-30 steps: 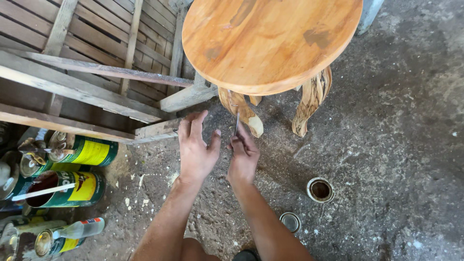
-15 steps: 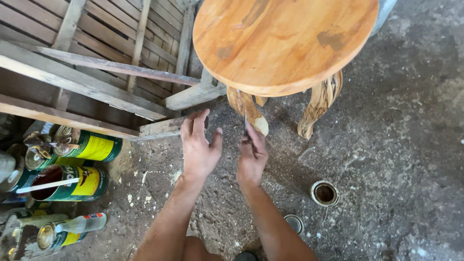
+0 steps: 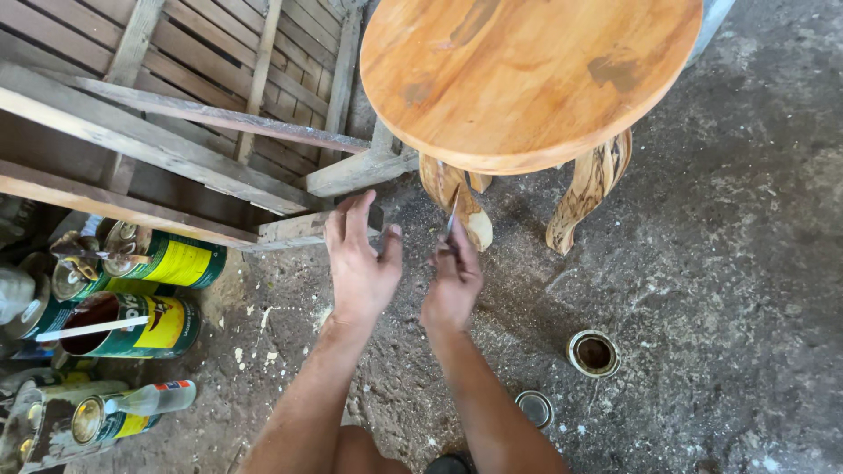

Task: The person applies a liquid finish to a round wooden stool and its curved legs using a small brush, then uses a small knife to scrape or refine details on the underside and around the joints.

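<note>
A round wooden stool (image 3: 527, 79) with carved legs stands on the dirty concrete floor ahead of me. My right hand (image 3: 451, 281) pinches a thin metal blade (image 3: 451, 213) that points up toward the stool's near leg (image 3: 457, 202). My left hand (image 3: 360, 259) hovers just left of it with fingers spread and holds nothing. Both forearms reach up from the bottom of the head view.
A slatted wooden frame (image 3: 176, 114) lies at the upper left. Green and yellow tins (image 3: 140, 290) and a plastic bottle (image 3: 149, 399) crowd the left edge. A small open tin (image 3: 594, 353) and its round lid (image 3: 534, 408) sit on the floor at lower right.
Both hands have stayed close together by the stool leg, and the blade has stayed upright in my right hand. The camera view has drifted so the stool sits further right.
</note>
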